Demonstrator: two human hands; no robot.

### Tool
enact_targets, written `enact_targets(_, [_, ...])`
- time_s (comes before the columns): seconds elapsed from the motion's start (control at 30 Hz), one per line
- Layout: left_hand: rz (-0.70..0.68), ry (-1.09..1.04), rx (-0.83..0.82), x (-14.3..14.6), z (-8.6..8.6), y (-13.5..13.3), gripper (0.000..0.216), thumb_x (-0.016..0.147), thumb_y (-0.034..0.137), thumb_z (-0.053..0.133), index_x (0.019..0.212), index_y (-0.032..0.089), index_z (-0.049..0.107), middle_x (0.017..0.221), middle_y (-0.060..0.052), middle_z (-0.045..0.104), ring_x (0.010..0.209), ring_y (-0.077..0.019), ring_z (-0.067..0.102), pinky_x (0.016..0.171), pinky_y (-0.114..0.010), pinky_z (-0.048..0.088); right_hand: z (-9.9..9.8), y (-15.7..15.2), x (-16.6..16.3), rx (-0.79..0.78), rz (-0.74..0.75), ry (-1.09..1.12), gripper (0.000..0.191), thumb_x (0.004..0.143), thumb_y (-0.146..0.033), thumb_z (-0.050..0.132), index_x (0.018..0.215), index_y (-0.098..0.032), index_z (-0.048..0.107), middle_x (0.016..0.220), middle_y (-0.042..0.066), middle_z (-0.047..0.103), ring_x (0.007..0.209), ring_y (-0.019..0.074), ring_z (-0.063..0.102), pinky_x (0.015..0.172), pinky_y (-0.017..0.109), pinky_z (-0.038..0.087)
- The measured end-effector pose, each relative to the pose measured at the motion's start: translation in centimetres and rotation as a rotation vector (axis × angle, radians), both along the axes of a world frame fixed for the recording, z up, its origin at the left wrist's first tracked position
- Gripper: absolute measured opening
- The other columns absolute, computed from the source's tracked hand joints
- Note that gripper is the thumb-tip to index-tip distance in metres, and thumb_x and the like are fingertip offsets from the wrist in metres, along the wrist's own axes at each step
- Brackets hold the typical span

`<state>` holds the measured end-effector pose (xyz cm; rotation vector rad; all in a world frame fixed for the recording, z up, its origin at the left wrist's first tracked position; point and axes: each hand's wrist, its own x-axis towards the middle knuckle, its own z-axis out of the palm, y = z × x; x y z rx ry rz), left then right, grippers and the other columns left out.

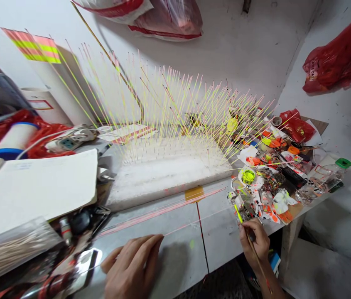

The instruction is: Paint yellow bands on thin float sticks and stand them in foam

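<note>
My left hand (134, 263), closed at the fingertips, pinches a thin pink-and-white rod (190, 223) that runs out to the right above the grey table. In my right hand (255, 241) is a slim paintbrush (251, 248), its bristles (238, 214) coated in bright yellow paint and raised near the rod's far end. Several loose pink rods (163, 209) lie between my hands and a white foam block (163, 174). Many thin yellow-and-pink rods (169, 112) stick up from the block, fanning outward.
A paint-smeared clutter of scraps surrounds a yellow paint pot (248, 177) on the right, beside a green-capped bottle (339, 168). At left lie an open notebook (53, 182), a bag of wooden sticks (13, 249) and a power strip (71, 139). Plastic bags (169, 18) hang above.
</note>
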<state>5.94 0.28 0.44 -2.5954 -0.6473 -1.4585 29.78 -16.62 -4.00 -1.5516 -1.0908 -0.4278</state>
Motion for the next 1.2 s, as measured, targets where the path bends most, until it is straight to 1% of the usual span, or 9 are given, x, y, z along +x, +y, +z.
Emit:
enact_targets(0.13, [-0.008, -0.004, -0.018, -0.1, 0.0, 0.0, 0.012, 0.095, 0.019, 0.052, 0.096, 0.022, 0.063, 0.079, 0.0, 0.07, 0.068, -0.0132, 0.066, 0.07, -0.029, 0.041, -0.4, -0.1, 0.1, 0.0, -0.01, 0.043, 0.004, 0.093, -0.021, 0.06, 0.091, -0.022, 0.064, 0.077, -0.001, 0.061, 0.063, 0.0126, 0.059, 0.058, 0.023, 0.05])
enact_targets(0.3, [-0.011, -0.006, -0.039, 0.0, -0.1, 0.0, 0.012, 0.095, 0.021, 0.051, 0.095, 0.023, 0.063, 0.079, 0.0, 0.07, 0.068, -0.0126, 0.065, 0.07, -0.028, 0.042, -0.9, -0.2, 0.3, 0.002, -0.034, 0.071, 0.002, 0.093, -0.021, 0.061, 0.092, -0.021, 0.063, 0.078, -0.001, 0.061, 0.063, 0.0117, 0.059, 0.059, 0.022, 0.05])
enact_targets(0.5, [0.0, -0.066, -0.107, 1.2, -0.4, -0.7, 0.02, 0.092, 0.038, 0.053, 0.104, 0.028, 0.066, 0.081, -0.002, 0.07, 0.08, -0.0184, 0.067, 0.077, -0.031, 0.045, -1.1, -0.4, 0.2, 0.01, -0.019, 0.105, 0.002, 0.093, -0.019, 0.061, 0.093, -0.021, 0.062, 0.078, -0.001, 0.061, 0.063, 0.0109, 0.058, 0.06, 0.021, 0.049])
enact_targets(0.6, [0.007, -0.084, -0.118, 1.7, -0.5, -1.0, 0.024, 0.092, 0.042, 0.053, 0.105, 0.028, 0.067, 0.081, -0.003, 0.07, 0.082, -0.0194, 0.067, 0.078, -0.032, 0.045, -0.9, -0.5, -0.1, 0.014, 0.029, 0.098, 0.006, 0.093, -0.016, 0.06, 0.095, -0.021, 0.062, 0.08, -0.001, 0.061, 0.065, 0.0115, 0.058, 0.06, 0.021, 0.05])
enact_targets(0.7, [0.024, -0.087, -0.104, 1.3, -0.6, -0.8, 0.023, 0.092, 0.04, 0.052, 0.104, 0.027, 0.067, 0.081, -0.003, 0.07, 0.082, -0.0191, 0.067, 0.079, -0.032, 0.044, -0.5, -0.5, -0.5, 0.018, 0.085, 0.043, 0.01, 0.092, -0.014, 0.059, 0.095, -0.023, 0.061, 0.079, -0.001, 0.061, 0.064, 0.0116, 0.055, 0.06, 0.021, 0.048])
enact_targets(0.83, [0.047, -0.032, -0.027, 0.2, -0.6, 0.0, 0.016, 0.095, 0.03, 0.051, 0.097, 0.025, 0.066, 0.079, -0.001, 0.07, 0.072, -0.0151, 0.065, 0.075, -0.03, 0.042, -0.1, -0.4, -1.0, 0.021, 0.12, -0.004, 0.013, 0.091, -0.012, 0.059, 0.097, -0.023, 0.06, 0.08, 0.0, 0.063, 0.068, 0.0137, 0.057, 0.061, 0.023, 0.049])
enact_targets(0.9, [0.053, 0.01, 0.021, -0.1, -0.5, 0.3, 0.015, 0.097, 0.026, 0.05, 0.094, 0.023, 0.065, 0.079, -0.001, 0.07, 0.068, -0.0131, 0.064, 0.072, -0.029, 0.04, -0.1, -0.3, -1.3, 0.015, 0.125, -0.006, 0.014, 0.091, -0.011, 0.058, 0.098, -0.023, 0.06, 0.082, 0.001, 0.065, 0.069, 0.0142, 0.057, 0.061, 0.024, 0.048])
enact_targets(1.0, [0.067, 0.041, 0.06, -0.2, -0.5, 0.4, 0.013, 0.097, 0.023, 0.051, 0.094, 0.021, 0.064, 0.079, -0.002, 0.069, 0.067, -0.0127, 0.064, 0.071, -0.028, 0.04, -0.2, 0.0, -1.8, 0.015, 0.129, -0.007, 0.015, 0.091, -0.011, 0.058, 0.099, -0.023, 0.059, 0.082, 0.001, 0.067, 0.067, 0.014, 0.055, 0.059, 0.024, 0.047])
enact_targets(1.2, [0.085, 0.074, 0.089, -0.5, -0.6, 0.2, 0.013, 0.097, 0.021, 0.051, 0.095, 0.02, 0.064, 0.08, -0.002, 0.068, 0.069, -0.0139, 0.064, 0.073, -0.03, 0.04, 0.4, 0.7, -2.7, 0.025, 0.116, -0.017, 0.012, 0.092, -0.012, 0.058, 0.098, -0.022, 0.059, 0.08, 0.0, 0.067, 0.065, 0.0132, 0.054, 0.058, 0.022, 0.047])
